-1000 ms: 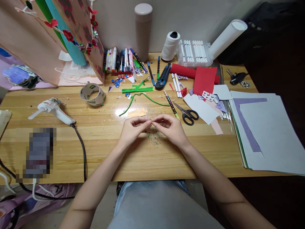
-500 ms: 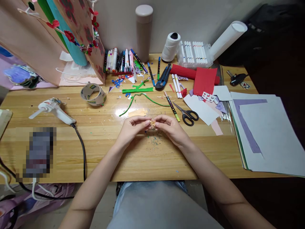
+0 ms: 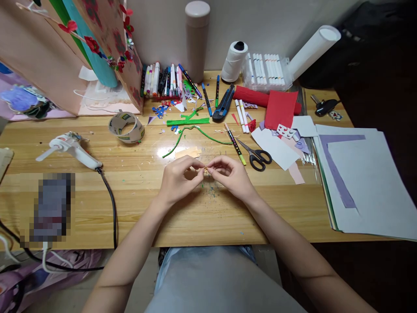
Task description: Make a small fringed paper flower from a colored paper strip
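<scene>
Between the fingertips of both hands is a small yellow-orange fringed piece (image 3: 206,170), mostly covered by the fingers. My left hand (image 3: 180,179) pinches it from the left, and my right hand (image 3: 232,177) pinches it from the right, with thumbs and index fingers nearly meeting. Just beyond the hands lie flat orange-tan paper strips (image 3: 189,152). A thin green wrapped stem (image 3: 195,127) arches behind them. To the right of my right hand rest black-handled scissors (image 3: 257,157) and a dark marker with a yellow-green end (image 3: 236,145).
A white glue gun (image 3: 74,150) and a tape roll (image 3: 126,127) lie on the left. At the back are markers (image 3: 163,80), a utility knife (image 3: 223,104), a thread cone (image 3: 234,62) and red paper (image 3: 280,109). A paper stack (image 3: 374,182) covers the right side.
Both hands have drawn slightly closer together, and less of the fringed piece shows between the fingers. The camera view has shifted a little.
</scene>
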